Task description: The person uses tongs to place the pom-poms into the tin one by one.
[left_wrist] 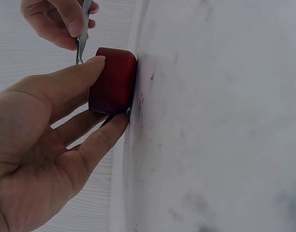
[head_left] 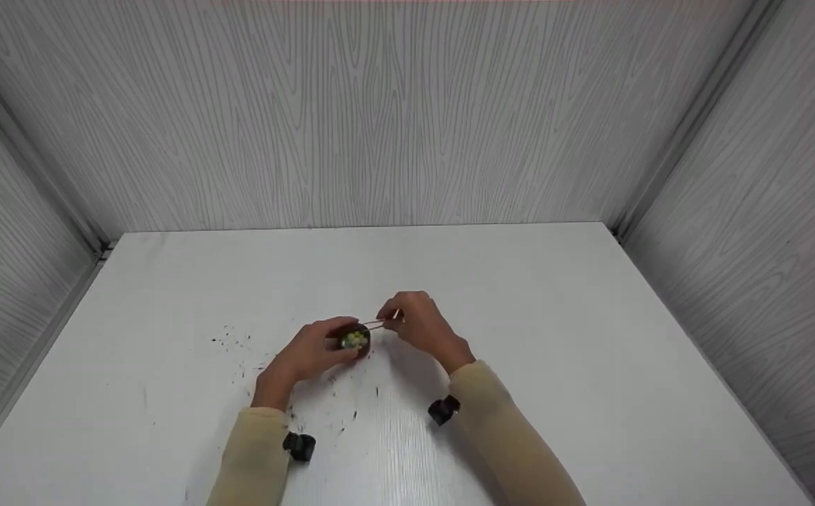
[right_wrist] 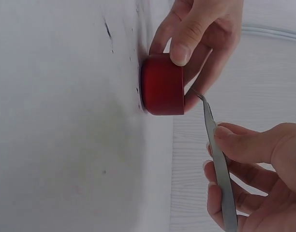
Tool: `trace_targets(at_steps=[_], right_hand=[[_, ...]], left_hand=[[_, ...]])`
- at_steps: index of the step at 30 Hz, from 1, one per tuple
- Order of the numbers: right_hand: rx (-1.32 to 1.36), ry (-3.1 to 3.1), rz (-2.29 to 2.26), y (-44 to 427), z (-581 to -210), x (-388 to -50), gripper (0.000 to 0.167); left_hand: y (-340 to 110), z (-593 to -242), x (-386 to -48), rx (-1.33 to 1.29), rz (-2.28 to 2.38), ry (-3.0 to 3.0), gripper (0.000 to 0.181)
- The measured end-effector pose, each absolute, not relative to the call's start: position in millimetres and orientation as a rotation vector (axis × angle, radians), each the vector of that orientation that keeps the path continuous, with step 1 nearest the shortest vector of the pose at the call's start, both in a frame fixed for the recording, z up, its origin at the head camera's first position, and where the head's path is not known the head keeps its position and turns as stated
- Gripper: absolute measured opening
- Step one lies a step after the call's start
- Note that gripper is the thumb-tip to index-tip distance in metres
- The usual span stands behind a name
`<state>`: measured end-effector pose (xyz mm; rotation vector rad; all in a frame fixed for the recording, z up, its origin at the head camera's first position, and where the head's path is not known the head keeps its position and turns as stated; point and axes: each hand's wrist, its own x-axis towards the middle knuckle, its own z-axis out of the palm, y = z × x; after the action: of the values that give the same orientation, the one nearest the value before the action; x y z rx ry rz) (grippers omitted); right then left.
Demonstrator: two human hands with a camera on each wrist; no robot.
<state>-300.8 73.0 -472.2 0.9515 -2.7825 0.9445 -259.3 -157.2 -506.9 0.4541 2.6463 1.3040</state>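
A small red cup (right_wrist: 162, 86) stands on the white table; from the head view, small yellow-green bits (head_left: 355, 339) show inside it. My left hand (head_left: 316, 348) grips the cup by its sides, thumb and fingers around the wall, as the left wrist view also shows with the red wall (left_wrist: 114, 82) between the digits. Metal tweezers (right_wrist: 219, 164) with a bent tip are pinched in my right hand (head_left: 418, 323). Their tip is at the cup's open rim; whether it holds anything I cannot tell.
Dark specks and short dark marks (head_left: 231, 339) are scattered on the white tabletop (head_left: 555, 316), mostly left of and in front of the cup. Grey wood-grain panels (head_left: 379, 119) rise at the back and both sides. A black wrist camera (head_left: 299, 446) sits on each sleeve.
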Motion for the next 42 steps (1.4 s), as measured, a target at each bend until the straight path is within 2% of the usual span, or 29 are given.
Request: trace_targets(at_steps=[6,24,42], right_hand=[[0.952,-2.774,0.959,98.1,-465.4,-300.3,0.015],[0.71,-2.769,1.025,187.3,-457.0,-310.4,0.015],[0.391,-2.777,0.97,252.2,-453.2,-318.0,0.016]], left_hand=[[-157.7,-506.6,-259.6,0.423,1.29,2.653,0.056],[-159.4,-506.9,-257.2,0.432,1.302,2.635,0.057],[-156.2,-506.3,-256.1,0.387,1.312,2.637,0.056]])
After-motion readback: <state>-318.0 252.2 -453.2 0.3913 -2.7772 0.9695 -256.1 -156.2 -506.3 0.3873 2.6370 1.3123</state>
